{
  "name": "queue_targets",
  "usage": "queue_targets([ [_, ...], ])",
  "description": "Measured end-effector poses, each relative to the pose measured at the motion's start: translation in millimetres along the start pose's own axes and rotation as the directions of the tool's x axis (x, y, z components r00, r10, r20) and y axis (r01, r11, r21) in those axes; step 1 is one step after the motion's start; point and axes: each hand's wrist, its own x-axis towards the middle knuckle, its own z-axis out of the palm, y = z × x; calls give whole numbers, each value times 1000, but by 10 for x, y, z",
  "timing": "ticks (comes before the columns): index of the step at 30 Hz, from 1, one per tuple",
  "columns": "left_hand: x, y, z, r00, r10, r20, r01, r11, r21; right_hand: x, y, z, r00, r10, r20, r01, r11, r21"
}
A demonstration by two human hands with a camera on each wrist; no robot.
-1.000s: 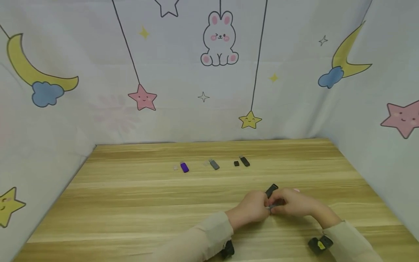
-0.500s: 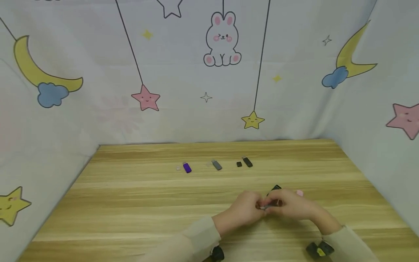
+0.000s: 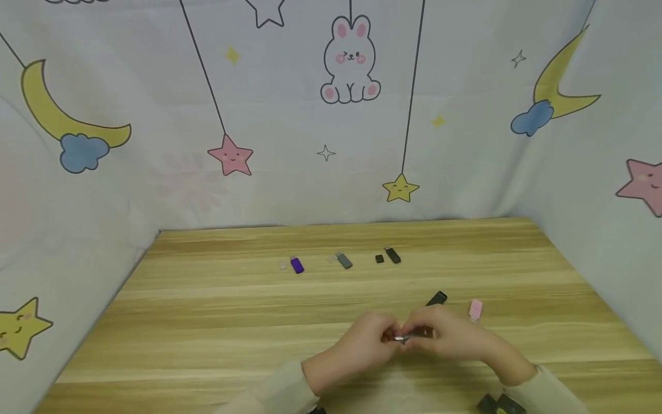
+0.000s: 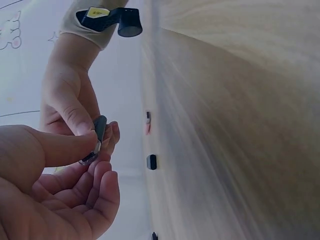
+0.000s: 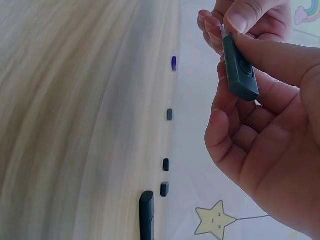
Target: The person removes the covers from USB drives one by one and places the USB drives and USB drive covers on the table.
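Note:
Both hands meet above the front middle of the table. My right hand (image 3: 450,333) pinches the body of a dark grey USB flash drive (image 5: 241,70) between thumb and fingers. On the drive's pale, shiny connector end, the thumb and fingers of my left hand (image 3: 357,339) pinch; whether they hold a clear cap there is hard to tell. In the left wrist view the drive (image 4: 100,129) is partly covered by both thumbs. Behind the right hand lies a black stick-shaped object (image 3: 437,298), its near end hidden. A pink flash drive (image 3: 476,309) rests to its right.
Along the back of the wooden table (image 3: 207,322) lie a purple flash drive (image 3: 297,264) beside a small clear cap (image 3: 283,266), a grey flash drive (image 3: 343,260), and a black flash drive (image 3: 393,255) beside its black cap (image 3: 380,259). A printed cloth (image 3: 279,195) stands behind.
Both hands have moved a little left and toward the front edge with the grey flash drive. The pink flash drive, mostly hidden before, now shows in full.

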Motion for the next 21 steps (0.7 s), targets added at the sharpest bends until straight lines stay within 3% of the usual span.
queue_targets([
  [6, -131, 6, -81, 1000, -3, 11, 4, 997, -71, 37, -69, 44, 997, -70, 14, 68, 995, 74],
  [14, -306, 23, -172, 1000, -3, -2, 3, 992, -129, 87, -153, 108, 986, -168, 3, 168, 986, 25],
  [21, -397, 19, -215, 1000, -1, -24, -2, 989, -150, 126, -197, 156, 980, -198, 2, 198, 978, 65],
])
